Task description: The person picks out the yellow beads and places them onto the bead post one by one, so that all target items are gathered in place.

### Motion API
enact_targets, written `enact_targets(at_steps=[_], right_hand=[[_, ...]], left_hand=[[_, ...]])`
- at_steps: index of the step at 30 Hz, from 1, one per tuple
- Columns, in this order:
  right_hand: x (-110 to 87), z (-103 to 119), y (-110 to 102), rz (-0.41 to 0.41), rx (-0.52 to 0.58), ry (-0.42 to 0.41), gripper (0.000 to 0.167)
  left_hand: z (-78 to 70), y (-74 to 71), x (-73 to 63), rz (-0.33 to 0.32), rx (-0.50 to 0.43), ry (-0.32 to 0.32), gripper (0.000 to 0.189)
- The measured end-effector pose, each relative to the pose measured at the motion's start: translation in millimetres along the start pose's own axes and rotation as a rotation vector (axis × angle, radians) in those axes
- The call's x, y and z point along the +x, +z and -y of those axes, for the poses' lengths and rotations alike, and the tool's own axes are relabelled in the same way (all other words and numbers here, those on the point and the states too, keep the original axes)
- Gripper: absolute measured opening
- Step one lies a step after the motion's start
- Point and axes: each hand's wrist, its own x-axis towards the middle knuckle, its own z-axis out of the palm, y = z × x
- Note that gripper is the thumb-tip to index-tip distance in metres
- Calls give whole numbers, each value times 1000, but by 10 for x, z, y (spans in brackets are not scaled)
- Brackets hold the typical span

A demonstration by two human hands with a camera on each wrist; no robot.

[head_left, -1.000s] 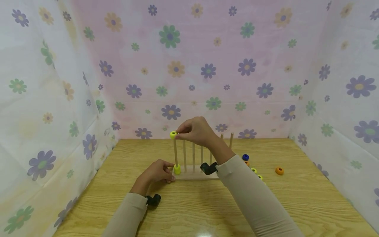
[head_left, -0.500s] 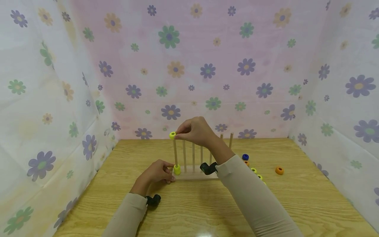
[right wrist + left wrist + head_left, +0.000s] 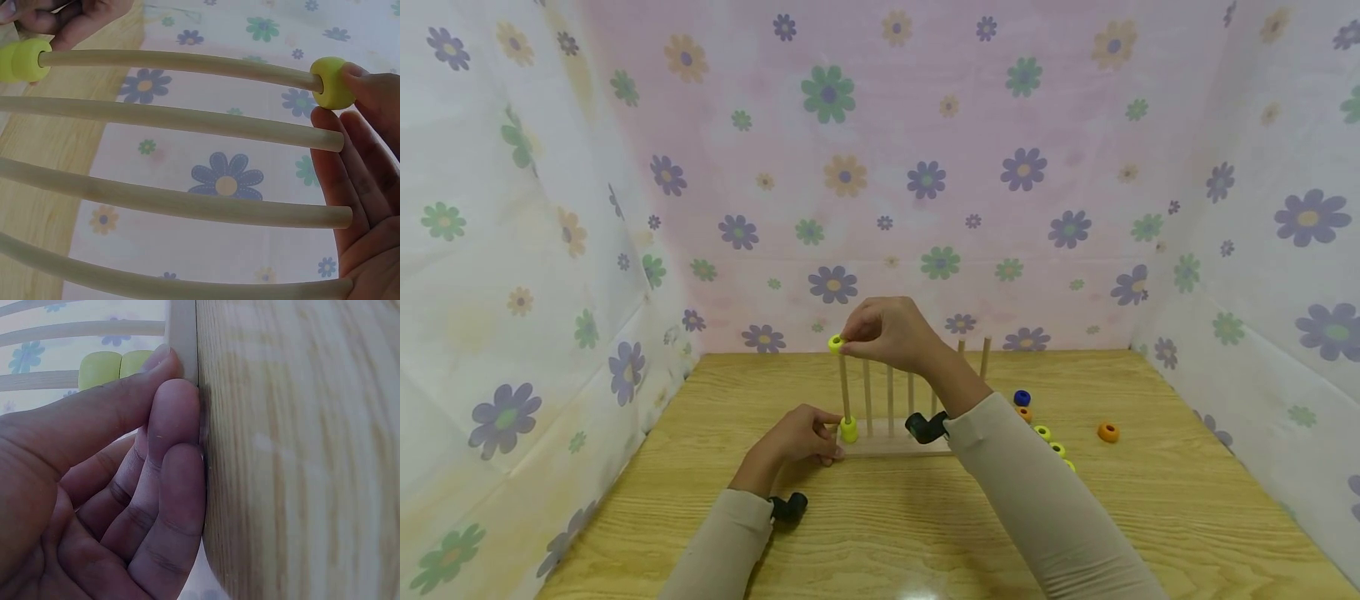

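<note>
A wooden peg rack [image 3: 895,447] stands on the table with a row of upright pegs. My right hand [image 3: 889,332] pinches a yellow bead [image 3: 334,84] between thumb and fingers at the top of the leftmost peg [image 3: 845,387]. That peg's tip sits in the bead's hole in the right wrist view. Two more yellow beads [image 3: 100,370] are stacked at the bottom of the same peg. Low on the left, my left hand [image 3: 797,435] grips the end of the rack's base, its thumb beside the stacked beads and its other fingers curled against the end.
Right of the rack lie a blue bead [image 3: 1022,398], an orange bead [image 3: 1024,413] and several yellow beads [image 3: 1042,432], partly behind the right sleeve. Another orange bead [image 3: 1108,432] sits farther right. Flowered cloth [image 3: 880,167] encloses the table's back and sides.
My right hand and the pinched bead have shifted very slightly left and down at the peg's top. The left hand and the rack stay put.
</note>
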Motion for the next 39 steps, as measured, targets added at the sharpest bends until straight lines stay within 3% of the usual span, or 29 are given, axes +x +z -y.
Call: enact_targets(at_steps=[9, 15, 39], right_hand=[[-2, -9, -17, -44, -30, -13, 4], [-14, 3, -17, -34, 12, 3, 4], [-34, -53, -34, -28, -23, -55, 5]], left_hand=[[-20, -4, -8, 4, -2, 13, 65], [-15, 0, -4, 6, 5, 7, 65], [-41, 5, -23, -2, -14, -10, 66]])
